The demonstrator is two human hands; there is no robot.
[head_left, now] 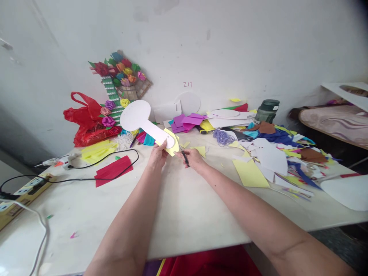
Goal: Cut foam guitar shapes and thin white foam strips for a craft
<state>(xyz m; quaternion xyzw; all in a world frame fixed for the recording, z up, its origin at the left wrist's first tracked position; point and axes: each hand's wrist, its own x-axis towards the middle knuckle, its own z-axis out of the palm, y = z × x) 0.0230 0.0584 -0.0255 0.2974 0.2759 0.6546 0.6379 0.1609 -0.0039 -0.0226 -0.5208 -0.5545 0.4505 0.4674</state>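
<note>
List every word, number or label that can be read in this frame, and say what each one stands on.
"217", in red on the white wall; the middle character is unclear and may be another letter or digit.
Bottle: a pale patch on its lid, too small to read.
Power strip: no readable markings.
Nothing readable on the white cutout or the paper scraps.

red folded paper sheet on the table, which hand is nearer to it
Left. The left hand sits just right of the red folded paper sheet; the right hand, gripping black-handled scissors, is farther right, beyond the left.
</note>
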